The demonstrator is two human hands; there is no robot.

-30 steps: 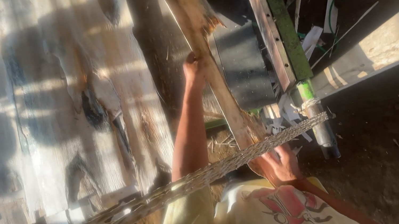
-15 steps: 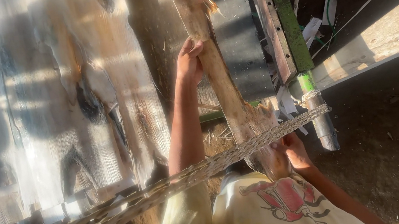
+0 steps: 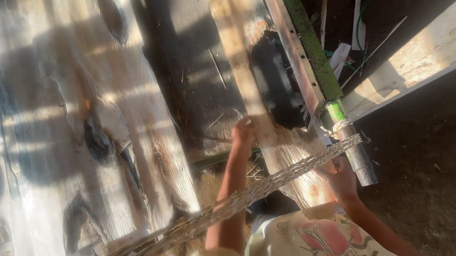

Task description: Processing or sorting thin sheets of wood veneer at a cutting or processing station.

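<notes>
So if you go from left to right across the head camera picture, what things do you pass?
Pale weathered boards → left hand on the long wooden plank → green strip → metal pipe → pale beam.

A rough worktop of weathered wooden boards (image 3: 74, 129), sunlit and streaked with shadow, fills the left and middle of the view. A long pale plank (image 3: 252, 68) lies lengthwise on it. Just right of the plank sits a dark block (image 3: 278, 85), and beyond that a green-edged rail (image 3: 301, 29) runs along the worktop's side. Further right of the plank is dark dirt floor (image 3: 455, 158), scattered with pale scraps (image 3: 356, 26) and a light beam (image 3: 442, 46).
</notes>
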